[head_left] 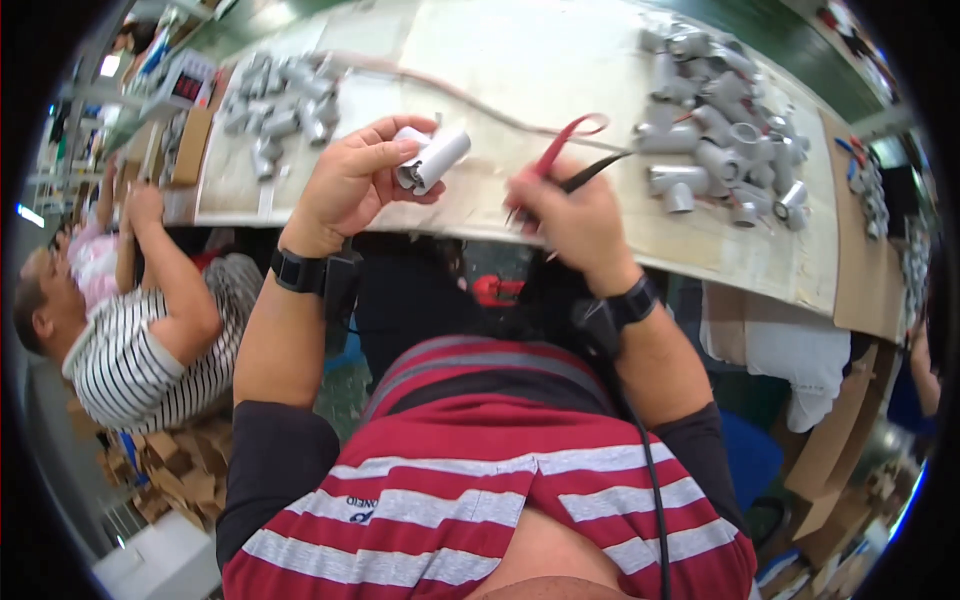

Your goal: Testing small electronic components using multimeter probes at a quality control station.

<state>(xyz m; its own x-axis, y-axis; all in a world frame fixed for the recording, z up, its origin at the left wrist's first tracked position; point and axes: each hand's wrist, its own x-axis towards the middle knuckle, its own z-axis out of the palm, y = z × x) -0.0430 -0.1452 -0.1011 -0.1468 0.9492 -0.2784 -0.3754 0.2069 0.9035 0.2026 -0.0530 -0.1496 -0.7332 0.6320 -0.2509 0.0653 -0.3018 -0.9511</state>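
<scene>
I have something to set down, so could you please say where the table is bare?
The table is bare beyond the cable, between the left pile of pipes and the right pile, and in a strip between the right pile and near edge. Both piles are crowded; the right hand hovers at that edge.

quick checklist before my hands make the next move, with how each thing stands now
1. White cylindrical plastic part gripped in left hand: ok, fingers and thumb hold it.
2. Red looped flexible strip and black tapered piece in right hand: ok, both held.
3. Right hand apart from the white part: ok, gap visible.
4. Thin tips below right hand undamaged: cannot tell, blurred.
5. Red strip straight: not ok, it loops.
6. Right hand apart from the right-side pile of grey plastic fittings: ok.
</scene>
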